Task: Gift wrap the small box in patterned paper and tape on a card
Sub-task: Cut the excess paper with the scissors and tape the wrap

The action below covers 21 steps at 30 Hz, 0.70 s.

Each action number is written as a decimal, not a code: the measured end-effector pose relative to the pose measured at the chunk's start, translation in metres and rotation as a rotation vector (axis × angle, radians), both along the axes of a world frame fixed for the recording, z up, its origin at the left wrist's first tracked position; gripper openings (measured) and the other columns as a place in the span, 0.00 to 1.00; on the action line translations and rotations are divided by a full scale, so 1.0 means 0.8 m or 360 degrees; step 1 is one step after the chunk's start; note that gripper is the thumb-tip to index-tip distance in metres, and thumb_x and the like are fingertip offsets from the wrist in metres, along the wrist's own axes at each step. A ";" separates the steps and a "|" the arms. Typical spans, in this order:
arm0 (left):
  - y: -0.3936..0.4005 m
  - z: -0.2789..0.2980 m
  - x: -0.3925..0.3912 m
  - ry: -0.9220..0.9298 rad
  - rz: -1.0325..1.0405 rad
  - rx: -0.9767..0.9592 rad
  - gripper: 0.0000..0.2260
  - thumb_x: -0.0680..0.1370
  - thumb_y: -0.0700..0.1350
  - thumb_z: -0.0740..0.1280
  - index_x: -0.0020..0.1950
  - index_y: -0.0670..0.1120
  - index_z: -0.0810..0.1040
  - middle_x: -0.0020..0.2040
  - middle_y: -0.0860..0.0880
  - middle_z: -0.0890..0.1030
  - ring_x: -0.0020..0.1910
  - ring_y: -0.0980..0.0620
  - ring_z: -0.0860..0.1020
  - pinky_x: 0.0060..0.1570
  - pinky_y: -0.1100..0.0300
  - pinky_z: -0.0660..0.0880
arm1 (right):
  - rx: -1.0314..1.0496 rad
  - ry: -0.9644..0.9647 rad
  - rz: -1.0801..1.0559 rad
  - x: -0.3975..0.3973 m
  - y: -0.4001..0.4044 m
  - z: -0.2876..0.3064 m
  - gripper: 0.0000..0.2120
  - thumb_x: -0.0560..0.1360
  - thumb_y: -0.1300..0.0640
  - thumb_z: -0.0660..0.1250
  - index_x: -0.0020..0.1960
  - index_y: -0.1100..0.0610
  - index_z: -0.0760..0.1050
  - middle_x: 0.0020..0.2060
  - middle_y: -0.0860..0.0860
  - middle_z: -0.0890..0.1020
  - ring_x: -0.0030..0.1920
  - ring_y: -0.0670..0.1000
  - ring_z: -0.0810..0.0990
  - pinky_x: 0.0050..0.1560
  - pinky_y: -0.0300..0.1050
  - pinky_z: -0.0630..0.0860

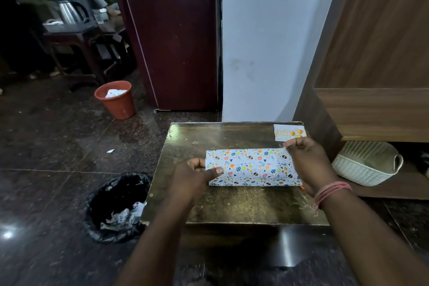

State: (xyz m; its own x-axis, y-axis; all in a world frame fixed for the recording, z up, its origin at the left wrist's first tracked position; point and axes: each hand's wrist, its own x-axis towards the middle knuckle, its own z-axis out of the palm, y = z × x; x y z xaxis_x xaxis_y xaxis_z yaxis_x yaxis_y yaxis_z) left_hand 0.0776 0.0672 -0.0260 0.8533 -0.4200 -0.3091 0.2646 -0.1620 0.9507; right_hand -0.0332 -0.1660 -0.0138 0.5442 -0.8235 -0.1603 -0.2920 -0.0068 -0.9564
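The small box point(251, 167) is seen already covered in patterned paper, a white sheet printed with small multicoloured ovals, hearts and leaves; it forms a long, low, rectangular parcel lying flat near the middle of the table point(232, 204). The paper's left end is pinched by the left hand point(193, 175), the thumb laid on top and the fingers curled at the end edge. The right end is covered by the right hand point(307, 160), whose fingers are curled and pinched together at the far right corner; whether paper or a strip of tape is held there cannot be told. A pink thread band point(332, 191) is worn on the right wrist. The card point(289, 132), a small white rectangle with gold balloons and lettering, is placed flat at the table's far right corner, just beyond the right hand. The tabletop is glossy, dark brown and worn. On the dark stone floor to the left, a black bin bag point(118, 206) holding crumpled paper is seen, and farther off an orange bucket point(116, 100). A white woven basket point(369, 162) is set to the right.
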 end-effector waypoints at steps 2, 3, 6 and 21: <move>-0.001 0.000 0.000 -0.0037 0.0009 0.0024 0.09 0.71 0.35 0.79 0.47 0.38 0.82 0.39 0.44 0.87 0.34 0.52 0.83 0.35 0.64 0.76 | 0.0095 -0.0054 -0.0047 -0.003 -0.004 0.004 0.07 0.79 0.59 0.67 0.43 0.54 0.79 0.41 0.60 0.81 0.37 0.54 0.76 0.37 0.52 0.77; -0.001 0.001 0.000 -0.0048 0.0011 0.0038 0.09 0.71 0.35 0.79 0.47 0.38 0.81 0.38 0.45 0.87 0.32 0.54 0.83 0.32 0.66 0.75 | 0.0092 -0.0040 -0.0045 -0.004 -0.007 0.005 0.07 0.80 0.60 0.66 0.44 0.55 0.78 0.41 0.58 0.80 0.36 0.53 0.75 0.37 0.48 0.73; 0.000 0.002 0.003 -0.0061 0.0009 0.0057 0.08 0.72 0.33 0.77 0.48 0.36 0.81 0.39 0.44 0.87 0.32 0.56 0.83 0.32 0.68 0.76 | 0.0086 -0.0014 -0.0025 -0.007 -0.013 0.004 0.06 0.80 0.60 0.66 0.45 0.55 0.79 0.43 0.59 0.82 0.38 0.54 0.76 0.39 0.49 0.74; -0.002 -0.014 0.001 -0.0069 0.0000 0.0014 0.11 0.71 0.32 0.78 0.50 0.35 0.81 0.44 0.38 0.86 0.34 0.52 0.84 0.37 0.62 0.79 | 0.0691 -0.0168 -0.0122 -0.022 -0.034 -0.015 0.07 0.78 0.67 0.66 0.53 0.60 0.79 0.54 0.63 0.85 0.60 0.63 0.82 0.63 0.68 0.76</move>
